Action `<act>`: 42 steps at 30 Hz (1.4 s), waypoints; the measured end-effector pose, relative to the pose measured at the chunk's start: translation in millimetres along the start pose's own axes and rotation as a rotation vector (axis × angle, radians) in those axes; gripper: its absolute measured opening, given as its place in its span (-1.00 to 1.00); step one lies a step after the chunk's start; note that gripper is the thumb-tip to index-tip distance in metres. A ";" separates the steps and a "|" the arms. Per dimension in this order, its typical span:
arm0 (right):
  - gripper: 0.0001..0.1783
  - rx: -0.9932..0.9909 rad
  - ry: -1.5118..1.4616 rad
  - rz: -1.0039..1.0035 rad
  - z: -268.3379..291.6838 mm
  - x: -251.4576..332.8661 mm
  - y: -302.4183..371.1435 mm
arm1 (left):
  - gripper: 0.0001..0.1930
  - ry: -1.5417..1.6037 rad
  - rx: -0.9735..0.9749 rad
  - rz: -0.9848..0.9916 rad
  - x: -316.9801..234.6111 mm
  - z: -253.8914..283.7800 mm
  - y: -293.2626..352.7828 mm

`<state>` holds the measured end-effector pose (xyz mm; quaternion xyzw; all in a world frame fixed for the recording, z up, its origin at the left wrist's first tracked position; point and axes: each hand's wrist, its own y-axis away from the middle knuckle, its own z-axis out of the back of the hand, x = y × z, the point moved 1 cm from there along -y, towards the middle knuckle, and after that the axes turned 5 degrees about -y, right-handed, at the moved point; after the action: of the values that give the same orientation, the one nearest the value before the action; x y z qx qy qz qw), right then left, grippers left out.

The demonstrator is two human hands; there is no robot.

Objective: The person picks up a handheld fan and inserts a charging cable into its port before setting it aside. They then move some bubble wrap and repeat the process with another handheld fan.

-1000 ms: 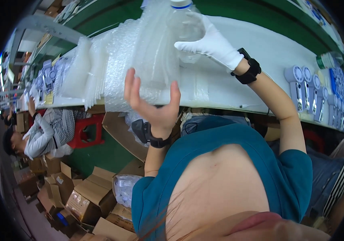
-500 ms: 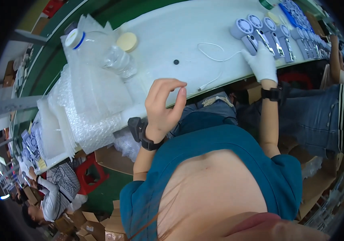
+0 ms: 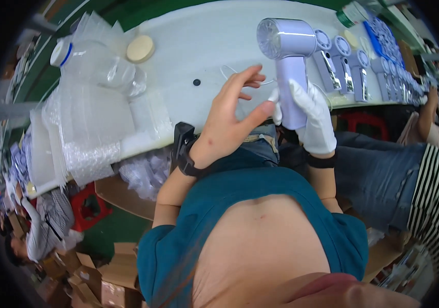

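Note:
A lavender handheld fan [image 3: 292, 77] with a round drum head stands upright in my gloved right hand [image 3: 316, 115], whose fingers wrap round its handle above the table's near edge. My bare left hand [image 3: 229, 113] is just left of the handle, apart from it, with fingers spread and nothing in them. Behind both hands a white cable [image 3: 228, 68] lies on the table, partly hidden. To the right stretches a row of more handheld fans [image 3: 340, 49] lying on the white table [image 3: 193, 36]. A small black round piece [image 3: 197, 82] lies left of my left hand.
At left, a clear plastic bottle [image 3: 99, 69] lies on stacked bubble-wrap bags [image 3: 88, 131], near a cream round disc [image 3: 141, 49]. A blue tray [image 3: 383, 41] of parts sits far right. Cardboard boxes [image 3: 119, 272] stand on the floor. Other people [image 3: 50, 220] sit at both sides.
My right hand has picked up a fan from the row and brought it left, toward me. My left hand has moved right toward it, fingers opening from a curl. The view has shifted right.

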<state>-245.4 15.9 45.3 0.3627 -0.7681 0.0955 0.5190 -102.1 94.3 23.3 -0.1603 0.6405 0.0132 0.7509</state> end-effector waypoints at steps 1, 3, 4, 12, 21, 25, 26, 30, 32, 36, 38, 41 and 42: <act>-0.61 0.097 -0.069 -0.040 -4.1 -0.7 0.5 | -0.56 -0.010 -0.026 0.015 -1.2 -1.1 -3.3; -0.61 0.148 -0.104 -0.082 -12.1 -1.0 3.7 | -0.48 0.059 0.087 0.037 -2.8 -1.3 -10.3; -0.60 0.176 -0.138 -0.101 -16.1 -2.0 5.3 | -0.44 0.095 0.146 0.048 -2.8 -0.6 -10.5; -0.41 0.152 -0.149 -0.097 -27.4 -24.8 0.0 | -0.63 0.405 0.056 0.260 12.6 16.2 2.1; -0.47 0.342 -0.283 -0.082 -8.6 -26.6 -5.4 | -0.77 -1.002 0.562 -0.765 52.5 22.4 50.5; -0.49 0.286 -0.475 -0.032 -9.0 -23.6 -2.5 | -0.77 -1.080 0.558 -0.806 54.5 28.1 40.9; -0.49 0.282 -0.474 -0.027 -12.4 -21.7 -1.1 | -0.78 -1.047 0.572 -0.746 53.0 29.8 40.1; -0.39 -0.038 -0.394 0.048 -23.4 -19.0 3.4 | -0.82 -0.788 0.453 -0.340 42.9 35.0 28.9; -0.42 0.144 -0.489 0.020 -11.3 -26.3 2.4 | -0.84 -0.382 0.152 0.216 29.5 41.7 17.8; -0.40 0.499 -0.467 -0.008 7.4 -33.5 -15.6 | -0.80 0.244 -0.030 0.300 27.0 65.2 -2.4; -0.38 0.628 -0.429 -0.011 6.5 -35.0 -17.6 | -0.69 0.367 -0.287 0.166 19.1 72.2 -10.3; -0.30 0.185 -0.476 -0.060 0.6 -37.7 -14.6 | -0.69 0.515 -0.595 0.122 -8.1 75.6 -20.5; -0.30 0.179 -0.478 -0.052 0.0 -37.4 -15.2 | -0.69 0.516 -0.585 0.123 -8.8 85.0 -18.5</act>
<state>-228.0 22.2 9.4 0.4392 -0.8477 0.0611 0.2911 -18.1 100.3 46.8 -0.3269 0.7859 0.1994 0.4855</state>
